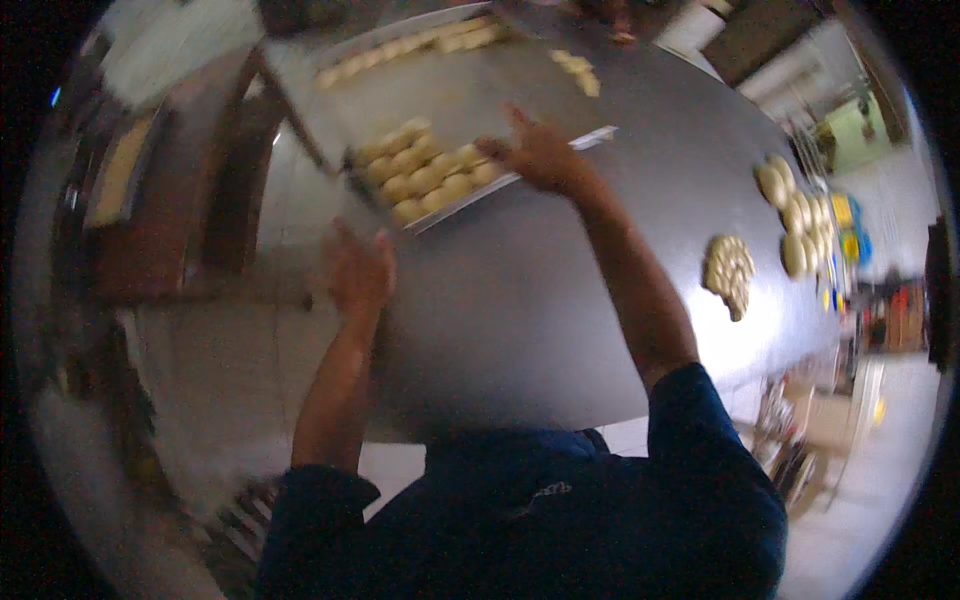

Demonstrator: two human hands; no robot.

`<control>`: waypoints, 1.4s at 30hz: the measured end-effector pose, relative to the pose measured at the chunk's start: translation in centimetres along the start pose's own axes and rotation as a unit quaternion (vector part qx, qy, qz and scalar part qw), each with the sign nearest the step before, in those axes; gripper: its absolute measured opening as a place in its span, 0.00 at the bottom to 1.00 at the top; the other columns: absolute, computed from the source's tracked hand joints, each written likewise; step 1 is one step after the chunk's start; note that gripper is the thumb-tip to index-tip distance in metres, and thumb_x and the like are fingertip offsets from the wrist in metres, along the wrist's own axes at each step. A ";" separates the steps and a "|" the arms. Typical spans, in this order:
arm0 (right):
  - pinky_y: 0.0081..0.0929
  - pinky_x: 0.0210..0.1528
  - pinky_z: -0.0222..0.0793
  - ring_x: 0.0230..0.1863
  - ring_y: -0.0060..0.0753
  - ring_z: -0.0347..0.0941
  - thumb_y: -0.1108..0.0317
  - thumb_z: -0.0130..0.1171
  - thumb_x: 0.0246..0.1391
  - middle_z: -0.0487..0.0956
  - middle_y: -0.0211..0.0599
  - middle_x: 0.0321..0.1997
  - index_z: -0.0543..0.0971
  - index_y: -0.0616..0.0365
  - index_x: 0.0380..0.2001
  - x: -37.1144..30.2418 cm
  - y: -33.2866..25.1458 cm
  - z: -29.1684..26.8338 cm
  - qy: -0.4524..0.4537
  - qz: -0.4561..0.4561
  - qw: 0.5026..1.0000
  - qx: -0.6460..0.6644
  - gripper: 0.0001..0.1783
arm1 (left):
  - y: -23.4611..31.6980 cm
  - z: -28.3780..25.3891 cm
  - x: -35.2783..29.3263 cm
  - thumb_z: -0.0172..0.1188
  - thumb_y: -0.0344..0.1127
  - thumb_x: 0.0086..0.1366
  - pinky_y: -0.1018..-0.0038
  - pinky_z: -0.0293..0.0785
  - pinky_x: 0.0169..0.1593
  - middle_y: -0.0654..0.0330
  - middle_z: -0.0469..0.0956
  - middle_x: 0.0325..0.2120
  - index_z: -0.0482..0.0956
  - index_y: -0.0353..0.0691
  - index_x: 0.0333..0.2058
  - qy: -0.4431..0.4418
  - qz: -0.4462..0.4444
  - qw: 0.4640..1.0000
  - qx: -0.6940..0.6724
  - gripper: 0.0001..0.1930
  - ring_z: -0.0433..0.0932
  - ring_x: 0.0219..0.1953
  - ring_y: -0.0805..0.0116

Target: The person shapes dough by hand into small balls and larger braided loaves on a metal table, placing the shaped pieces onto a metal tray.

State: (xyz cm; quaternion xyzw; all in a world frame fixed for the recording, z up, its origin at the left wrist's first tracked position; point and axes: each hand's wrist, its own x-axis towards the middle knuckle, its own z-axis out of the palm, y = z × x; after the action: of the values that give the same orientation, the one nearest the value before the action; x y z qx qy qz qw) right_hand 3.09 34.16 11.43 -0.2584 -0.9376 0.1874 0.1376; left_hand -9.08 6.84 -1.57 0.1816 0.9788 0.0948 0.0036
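Note:
Pale dough balls (425, 175) sit close together in rows at the near left of a shallow metal tray (505, 182). Over the tray's near side, my right hand (540, 158) has its fingers spread, the tips beside the rightmost balls; whether they touch is unclear. My left hand (360, 272), smeared by motion, is off the table's left edge, just nearer to me than the tray's corner. Its thumb and fingers look apart, with nothing visible in them. A row of dough pieces (410, 45) lines the tray's far side.
The tray rests on a dark metal table (520, 310). A clump of small dough pieces (729, 275) lies at right, with larger dough pieces (797, 220) beyond it. Dough strips (577, 72) lie at the far side. A brown wooden structure (190, 170) stands at left.

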 end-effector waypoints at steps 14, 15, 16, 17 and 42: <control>0.38 0.41 0.77 0.40 0.44 0.82 0.70 0.59 0.58 0.87 0.40 0.43 0.86 0.59 0.40 -45.7 20.6 -6.9 0.016 0.287 0.937 0.200 0.11 | -3.7 -5.7 -14.3 0.54 0.60 0.72 0.52 0.52 0.74 0.40 0.45 0.76 0.47 0.34 0.75 -0.164 0.211 0.958 0.105 0.47 0.50 0.77 0.43; 0.37 0.40 0.77 0.40 0.42 0.82 0.70 0.59 0.57 0.87 0.39 0.41 0.87 0.60 0.38 -47.6 19.0 -9.8 -0.077 0.341 0.894 0.280 0.10 | -4.1 -6.0 -17.7 0.54 0.60 0.72 0.52 0.53 0.74 0.40 0.45 0.76 0.48 0.34 0.75 -0.171 0.221 0.950 0.138 0.46 0.51 0.76 0.43; 0.41 0.42 0.77 0.40 0.45 0.82 0.64 0.61 0.56 0.88 0.41 0.38 0.87 0.60 0.36 -50.9 19.6 -10.0 -0.215 0.243 0.904 0.279 0.12 | -3.9 -5.4 -19.8 0.55 0.59 0.71 0.52 0.53 0.74 0.40 0.46 0.76 0.48 0.34 0.74 -0.181 0.241 0.946 0.121 0.46 0.51 0.76 0.43; 0.45 0.45 0.76 0.41 0.48 0.83 0.57 0.62 0.56 0.87 0.46 0.38 0.88 0.59 0.37 -53.3 18.8 -11.1 -0.314 0.158 0.882 0.312 0.16 | -3.6 -4.8 -21.7 0.55 0.59 0.71 0.52 0.53 0.74 0.40 0.46 0.75 0.49 0.34 0.74 -0.189 0.253 0.943 0.105 0.46 0.52 0.76 0.43; 0.39 0.44 0.75 0.40 0.33 0.79 0.43 0.51 0.70 0.86 0.39 0.41 0.84 0.60 0.42 -77.2 6.9 -6.0 -0.247 0.468 0.675 0.514 0.28 | -2.9 -4.5 -21.8 0.59 0.52 0.69 0.52 0.60 0.69 0.45 0.60 0.68 0.62 0.36 0.66 -0.201 0.365 0.908 -0.033 0.35 0.63 0.67 0.46</control>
State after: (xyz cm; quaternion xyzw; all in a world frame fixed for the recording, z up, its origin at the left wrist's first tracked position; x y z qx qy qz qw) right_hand 72.20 -0.11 1.41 -0.4963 -0.4501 0.7364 -0.0938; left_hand 10.03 -4.42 1.73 0.5414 0.8190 0.0827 0.1711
